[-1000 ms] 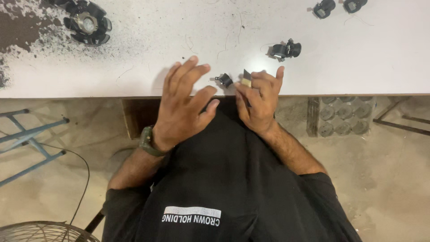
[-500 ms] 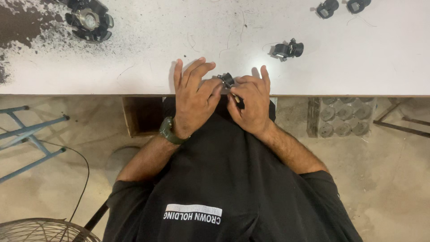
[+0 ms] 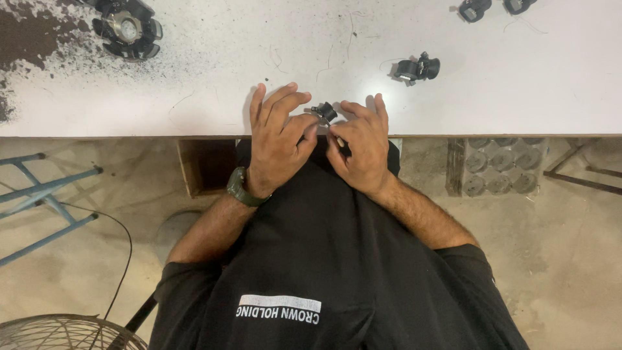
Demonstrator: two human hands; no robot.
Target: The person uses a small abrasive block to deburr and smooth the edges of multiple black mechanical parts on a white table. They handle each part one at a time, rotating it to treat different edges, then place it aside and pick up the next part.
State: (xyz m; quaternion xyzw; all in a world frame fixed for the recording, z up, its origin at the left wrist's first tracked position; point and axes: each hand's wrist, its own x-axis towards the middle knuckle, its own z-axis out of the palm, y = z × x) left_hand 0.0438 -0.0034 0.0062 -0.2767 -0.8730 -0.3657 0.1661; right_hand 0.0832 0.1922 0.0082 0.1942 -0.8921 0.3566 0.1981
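Observation:
Both of my hands meet at the near edge of a white table [image 3: 214, 71]. My left hand [image 3: 277, 139] and my right hand [image 3: 361, 142] pinch a small black and metal part [image 3: 324, 113] between their fingertips, just over the table edge. A thin pale tool or pin [image 3: 339, 140] shows in my right hand's grip. My left wrist wears a dark green watch [image 3: 238, 188]. How the part is built is too small to tell.
A similar black part [image 3: 416, 68] lies on the table beyond my right hand. Two more sit at the far right [image 3: 476, 8]. A round black assembly [image 3: 126, 27] rests at the far left amid dark dust. A blue metal frame [image 3: 39, 194] and a fan guard [image 3: 58, 332] stand on the floor.
My left hand has drawn in from lying flat beside the part to gripping it with my right hand. Both hands have shifted slightly toward the table edge.

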